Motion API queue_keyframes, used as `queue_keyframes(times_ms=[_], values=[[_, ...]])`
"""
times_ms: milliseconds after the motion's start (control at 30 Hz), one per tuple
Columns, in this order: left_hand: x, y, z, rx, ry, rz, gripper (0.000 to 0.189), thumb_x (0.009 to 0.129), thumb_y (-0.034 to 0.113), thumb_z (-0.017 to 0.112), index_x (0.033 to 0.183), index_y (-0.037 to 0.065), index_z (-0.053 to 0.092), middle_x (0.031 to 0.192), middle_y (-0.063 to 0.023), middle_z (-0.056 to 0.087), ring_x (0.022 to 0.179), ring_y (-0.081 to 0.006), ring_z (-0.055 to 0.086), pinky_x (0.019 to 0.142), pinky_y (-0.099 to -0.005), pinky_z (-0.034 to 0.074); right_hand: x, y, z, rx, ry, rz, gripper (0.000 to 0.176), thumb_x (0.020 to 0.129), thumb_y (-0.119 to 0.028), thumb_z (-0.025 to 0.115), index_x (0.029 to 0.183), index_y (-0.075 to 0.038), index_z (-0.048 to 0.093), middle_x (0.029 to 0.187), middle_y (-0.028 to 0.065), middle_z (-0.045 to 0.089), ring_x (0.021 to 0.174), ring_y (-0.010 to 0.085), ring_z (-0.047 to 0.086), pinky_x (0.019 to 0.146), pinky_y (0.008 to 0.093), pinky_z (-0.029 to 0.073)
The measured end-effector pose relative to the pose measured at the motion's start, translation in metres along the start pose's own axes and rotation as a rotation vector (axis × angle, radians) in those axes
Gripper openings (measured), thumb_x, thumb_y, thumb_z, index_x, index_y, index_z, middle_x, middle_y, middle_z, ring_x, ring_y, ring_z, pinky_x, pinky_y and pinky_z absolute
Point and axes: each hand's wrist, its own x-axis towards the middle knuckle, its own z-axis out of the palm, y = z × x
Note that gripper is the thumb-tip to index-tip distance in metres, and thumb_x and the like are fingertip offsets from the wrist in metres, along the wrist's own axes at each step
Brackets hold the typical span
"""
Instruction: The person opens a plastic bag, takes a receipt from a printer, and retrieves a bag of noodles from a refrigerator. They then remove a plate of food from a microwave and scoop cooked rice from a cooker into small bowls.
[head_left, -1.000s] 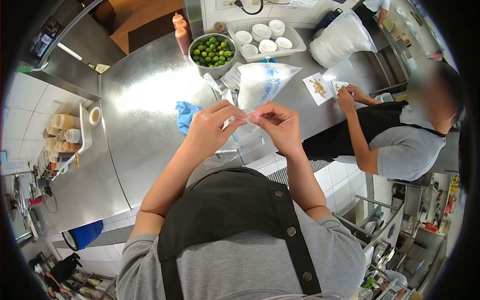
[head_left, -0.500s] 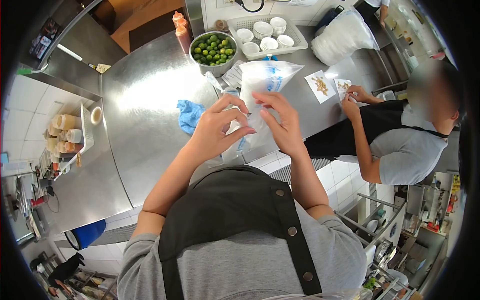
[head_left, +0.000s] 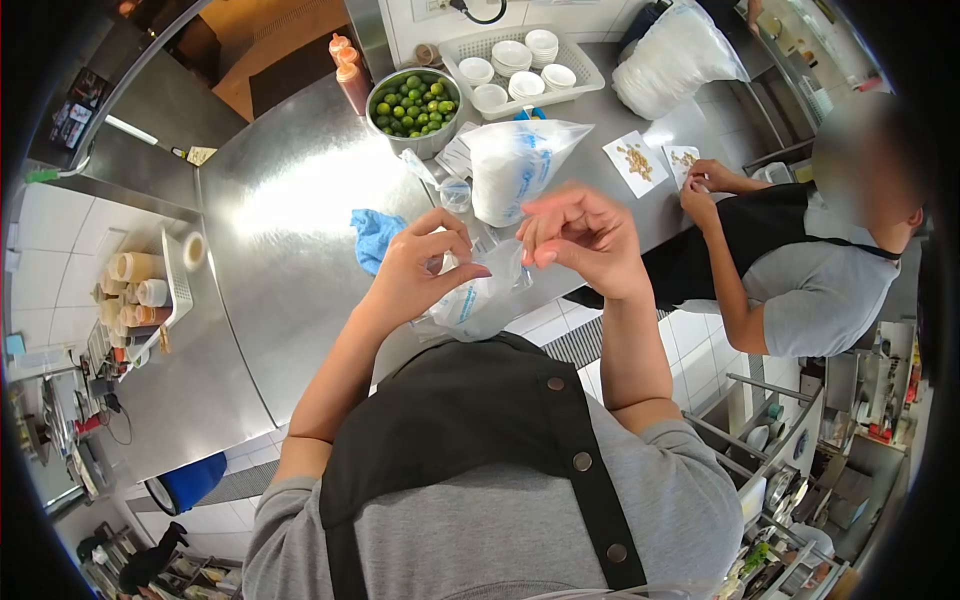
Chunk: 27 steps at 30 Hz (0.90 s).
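A clear plastic bag (head_left: 472, 308) with blue print lies at the table's near edge, close against my apron. My left hand (head_left: 415, 262) is over the bag's left side, fingers curved and thumb apart from them, with nothing visible in its grip. My right hand (head_left: 592, 240) is raised to the right, thumb and fingertips pinched together at the thin upper edge of the plastic. Just beyond my hands stands a fuller white bag (head_left: 508, 172) with blue print. A crumpled blue cloth (head_left: 377, 238) is left of my left hand, and a small clear cup (head_left: 455, 194) lies beyond it.
At the back are a metal bowl of green limes (head_left: 412, 140), sauce bottles (head_left: 352, 85) and a white basket (head_left: 590, 88) holding small bowls. To the right, a co-worker (head_left: 790, 270) handles small pieces over white paper (head_left: 620, 150). A container basket (head_left: 180, 290) stands left.
My right hand has moved right and its fingers have closed together. My left hand has shifted slightly left and down. The view has shifted a little; the near plastic bag shows more.
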Motion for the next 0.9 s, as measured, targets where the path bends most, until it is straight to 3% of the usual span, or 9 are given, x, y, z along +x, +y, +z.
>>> queue_keyframes(times_ms=[133,233,333,433,533,667,767,867,900], values=[[0.002,0.001,0.001,-0.035,0.024,0.001,0.022,0.073,0.008,0.086,0.075,0.004,0.064,0.093,0.0004,0.061,0.057,-0.0025,0.039,0.049,-0.0211,0.03,0.012,0.004,0.012,-0.564,-0.023,-0.156,0.022,0.079,0.001,0.077,0.099,-0.001,0.068,0.095,0.0051,0.066,0.095,0.0164,0.064,0.085,0.0336,0.05],[0.004,0.003,-0.002,0.006,0.027,-0.016,0.022,0.074,0.009,0.086,0.076,0.004,0.065,0.093,-0.0004,0.061,0.059,-0.006,0.044,0.05,-0.0233,0.034,0.011,0.016,0.007,-0.7,-0.177,-0.028,0.015,0.078,-0.001,0.078,0.087,0.0,0.066,0.099,0.0054,0.065,0.098,0.0177,0.063,0.085,0.0337,0.049],[0.004,0.003,-0.005,0.021,0.03,-0.014,0.021,0.075,0.011,0.085,0.079,0.002,0.066,0.093,-0.0021,0.062,0.061,-0.0092,0.049,0.051,-0.0258,0.037,0.012,0.017,0.002,-0.559,-0.169,-0.114,0.015,0.079,0.0,0.077,0.078,0.0,0.063,0.094,0.0051,0.063,0.093,0.0172,0.062,0.084,0.0333,0.048],[0.002,-0.003,-0.003,-0.01,-0.014,-0.003,0.021,0.077,0.01,0.084,0.082,0.0,0.067,0.095,-0.0043,0.063,0.066,-0.0097,0.052,0.054,-0.0255,0.04,0.01,0.014,-0.001,-0.194,-0.192,-0.066,0.014,0.086,-0.003,0.074,0.079,-0.002,0.061,0.087,0.0035,0.062,0.081,0.0137,0.057,0.071,0.0289,0.044],[0.002,-0.013,-0.001,-0.015,-0.076,0.035,0.021,0.078,0.01,0.083,0.082,-0.003,0.067,0.099,-0.0064,0.064,0.073,-0.012,0.055,0.061,-0.0269,0.043,0.004,0.024,-0.008,0.211,-0.149,0.159,0.013,0.091,-0.003,0.069,0.081,-0.003,0.061,0.081,0.0005,0.059,0.07,0.007,0.051,0.062,0.0235,0.038],[0.007,-0.011,0.0,-0.099,-0.053,0.051,0.027,0.077,0.017,0.085,0.089,0.001,0.068,0.1,-0.0058,0.066,0.074,-0.0153,0.059,0.064,-0.0314,0.047,0.004,0.039,-0.019,-0.11,0.031,0.076,0.012,0.094,-0.004,0.067,0.083,-0.003,0.061,0.077,-0.0027,0.058,0.066,0.0017,0.045,0.058,0.0205,0.033],[0.019,0.028,-0.007,-0.137,-0.028,-0.143,0.035,0.073,0.021,0.088,0.096,0.004,0.068,0.101,-0.0057,0.067,0.075,-0.0147,0.059,0.064,-0.0304,0.046,0.006,0.036,-0.023,-0.17,0.015,0.121,0.011,0.092,-0.003,0.068,0.083,-0.003,0.062,0.075,-0.0047,0.058,0.066,0.0004,0.045,0.058,0.0198,0.032],[0.032,0.015,0.003,-0.115,-0.067,0.146,0.043,0.07,0.025,0.091,0.102,0.008,0.068,0.098,-0.0036,0.066,0.075,-0.0118,0.056,0.065,-0.0276,0.045,0.005,0.028,-0.019,-0.211,0.025,0.174,0.011,0.09,-0.002,0.071,0.081,-0.003,0.064,0.073,-0.0058,0.058,0.066,0.0001,0.045,0.058,0.0192,0.034],[0.033,0.016,0.002,-0.131,-0.164,0.02,0.04,0.07,0.024,0.09,0.1,0.008,0.068,0.097,-0.0028,0.065,0.074,-0.0111,0.055,0.064,-0.0267,0.043,0.006,0.029,-0.021,-0.224,0.064,0.171,0.012,0.089,-0.002,0.072,0.08,-0.003,0.065,0.072,-0.0058,0.058,0.066,0.0001,0.046,0.059,0.019,0.034]])
